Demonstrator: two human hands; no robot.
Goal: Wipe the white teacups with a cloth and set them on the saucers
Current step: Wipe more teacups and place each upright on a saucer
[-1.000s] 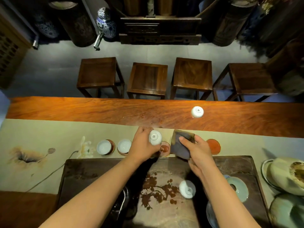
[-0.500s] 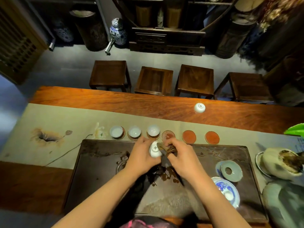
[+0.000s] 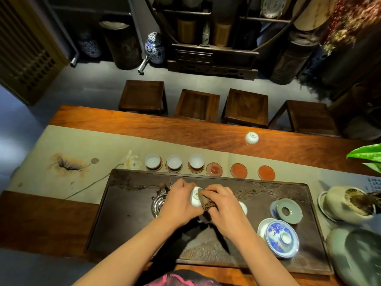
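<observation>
Head view
Left hand (image 3: 181,200): curled round a white teacup (image 3: 195,196), held on its side above the dark tea tray (image 3: 127,215); the fingers wrap the cup's far side.
Right hand (image 3: 221,203): fingers (image 3: 212,189) bent and pinching a dark brown cloth (image 3: 207,204) pressed against the cup, right of the cup's foot.
Held cup: sits between the two hands, touching both palm and cloth, over the middle of the tray.
Row of saucers (image 3: 238,170): on the pale runner (image 3: 61,145) just beyond the tray's far edge; the three on the left each carry an upright white cup (image 3: 174,162), the three on the right are bare.
Stray cup (image 3: 251,138): upside down on the wooden counter (image 3: 185,131), well apart from the hands, beyond the saucers.
Another white cup (image 3: 242,207): on the tray, mostly hidden behind the right hand.
Tray's right end: a blue-and-white lidded bowl (image 3: 281,237) and a celadon ring-shaped piece (image 3: 288,210).
Beyond the counter: four dark stools (image 3: 196,105).
</observation>
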